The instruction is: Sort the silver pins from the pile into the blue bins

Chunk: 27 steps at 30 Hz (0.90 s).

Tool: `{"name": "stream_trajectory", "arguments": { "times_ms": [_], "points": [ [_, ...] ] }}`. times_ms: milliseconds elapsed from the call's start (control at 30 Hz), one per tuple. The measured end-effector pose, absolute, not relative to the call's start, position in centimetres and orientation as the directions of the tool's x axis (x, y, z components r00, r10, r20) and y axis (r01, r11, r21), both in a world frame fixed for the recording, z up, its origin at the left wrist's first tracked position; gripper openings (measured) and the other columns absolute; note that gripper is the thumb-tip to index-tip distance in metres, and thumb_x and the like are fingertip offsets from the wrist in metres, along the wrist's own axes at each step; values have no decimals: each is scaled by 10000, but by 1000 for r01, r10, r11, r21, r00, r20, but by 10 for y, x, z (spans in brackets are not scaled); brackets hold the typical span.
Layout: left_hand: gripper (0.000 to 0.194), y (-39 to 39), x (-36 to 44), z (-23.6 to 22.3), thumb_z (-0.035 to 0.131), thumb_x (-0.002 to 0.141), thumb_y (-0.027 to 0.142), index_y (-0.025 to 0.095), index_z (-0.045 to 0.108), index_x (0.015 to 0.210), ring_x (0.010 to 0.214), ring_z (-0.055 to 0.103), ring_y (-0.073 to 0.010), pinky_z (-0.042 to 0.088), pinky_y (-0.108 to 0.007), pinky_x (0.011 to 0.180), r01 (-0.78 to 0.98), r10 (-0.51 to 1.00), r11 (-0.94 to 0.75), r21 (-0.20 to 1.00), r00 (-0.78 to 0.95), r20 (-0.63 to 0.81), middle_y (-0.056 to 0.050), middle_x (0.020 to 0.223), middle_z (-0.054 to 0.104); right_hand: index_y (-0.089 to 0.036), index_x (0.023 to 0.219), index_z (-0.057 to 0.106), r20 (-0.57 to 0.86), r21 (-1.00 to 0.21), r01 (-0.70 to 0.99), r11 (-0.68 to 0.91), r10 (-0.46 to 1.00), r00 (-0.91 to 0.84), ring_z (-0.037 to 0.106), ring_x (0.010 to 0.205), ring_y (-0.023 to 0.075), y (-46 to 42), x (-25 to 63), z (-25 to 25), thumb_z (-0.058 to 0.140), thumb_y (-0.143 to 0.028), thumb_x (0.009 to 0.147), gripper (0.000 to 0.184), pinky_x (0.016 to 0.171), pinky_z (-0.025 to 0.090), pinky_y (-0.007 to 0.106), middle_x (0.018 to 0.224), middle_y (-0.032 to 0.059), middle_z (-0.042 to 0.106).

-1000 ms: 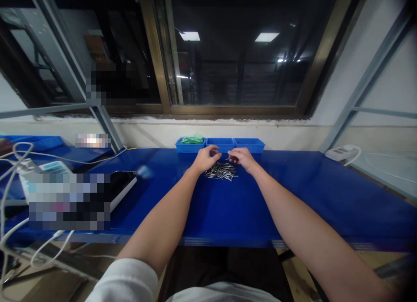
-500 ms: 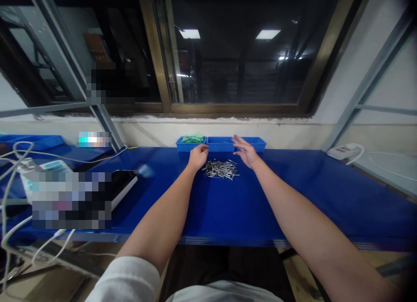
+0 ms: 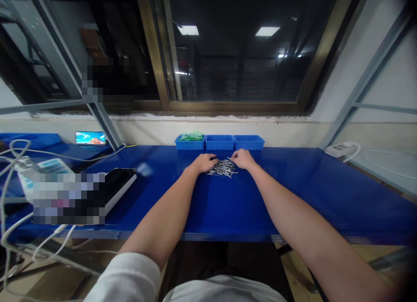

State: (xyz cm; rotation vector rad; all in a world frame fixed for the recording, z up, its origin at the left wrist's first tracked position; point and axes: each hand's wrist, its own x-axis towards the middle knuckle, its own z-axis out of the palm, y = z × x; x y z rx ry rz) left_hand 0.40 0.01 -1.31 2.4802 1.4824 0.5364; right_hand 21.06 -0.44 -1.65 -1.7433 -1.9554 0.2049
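A loose pile of thin silver metal pins [image 3: 223, 169] lies on the blue table [image 3: 228, 206]; their exact kind is too small to make out. My left hand [image 3: 204, 162] rests at the pile's left edge, fingers curled together over the nearest pins. What those fingers hold, if anything, is hidden. On the opposite side, my right hand [image 3: 243, 159] pinches at the pile's upper right edge. A thin metal pin shows at its fingertips.
Along the wall stand three blue bins: the left bin [image 3: 177, 145] contains green plastic packaging, beside a middle bin [image 3: 220, 146] and a right bin [image 3: 249, 146]. A lit phone [image 3: 90, 138], a black-topped device [image 3: 121, 184] and white cables lie leftward. A power strip [image 3: 340, 149] sits right.
My right hand has come down from over the bins to the pile, and its spread fingers have closed. My left hand has shifted slightly right and down onto the pile's edge.
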Motion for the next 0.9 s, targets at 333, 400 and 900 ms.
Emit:
{"name": "stream_trajectory", "arguments": {
  "times_ms": [333, 400, 900],
  "points": [
    [460, -6, 11, -6, 424, 813, 445, 175, 562, 1160, 1072, 531, -215, 378, -270, 920, 741, 850, -524, 419, 428, 306, -63, 1173, 580, -160, 760, 621, 374, -398, 847, 351, 906, -199, 580, 746, 162, -13, 200, -5, 481, -232, 803, 164, 652, 371, 243, 784, 76, 662],
    [450, -9, 13, -3, 430, 817, 433, 157, 566, 1145, 1022, 557, -196, 401, -250, 877, 702, 822, -564, 435, 426, 379, -69, 1127, 606, -161, 755, 598, 403, -439, 779, 448, 873, -275, 559, 673, 137, -18, 197, -1, 469, -234, 807, 158, 622, 365, 233, 724, 47, 645],
    [190, -19, 21, 13, 513, 769, 223, 150, 668, 853, 742, 599, -149, 434, -241, 716, 572, 761, -639, 514, 375, 529, -33, 820, 683, -152, 759, 601, 284, -934, 168, 316, 940, -187, 452, 482, 81, -23, 192, 2, 638, -354, 633, 241, 427, 321, 201, 627, 9, 594]
  ]
}}
